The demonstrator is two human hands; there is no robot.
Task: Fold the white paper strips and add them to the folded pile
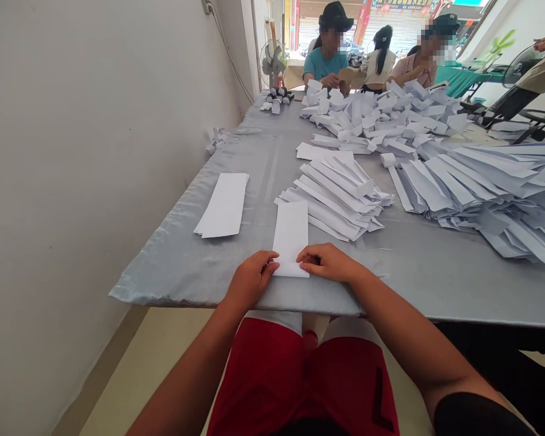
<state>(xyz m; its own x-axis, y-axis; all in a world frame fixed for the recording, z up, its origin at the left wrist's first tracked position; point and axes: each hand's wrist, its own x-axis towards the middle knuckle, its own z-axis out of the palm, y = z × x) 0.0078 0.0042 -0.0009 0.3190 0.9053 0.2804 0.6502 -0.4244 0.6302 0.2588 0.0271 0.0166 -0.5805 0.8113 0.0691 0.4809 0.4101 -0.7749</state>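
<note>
A folded white paper strip lies lengthwise before me near the table's front edge. My left hand pinches its near left edge, thumb and fingers drawn together. On the opposite edge my right hand is closed in the same way, its fingertips at the paper's side. A small stack of flat white paper strips rests to the left. Just beyond and right of the held strip, a fanned pile of folded paper strips reaches close to its far end.
A larger pile of folded strips spreads at the right. Farther back lies a heap of creased papers. Several people sit or stand beyond the grey-covered table. A white wall runs along the left, and a fan stands at the back.
</note>
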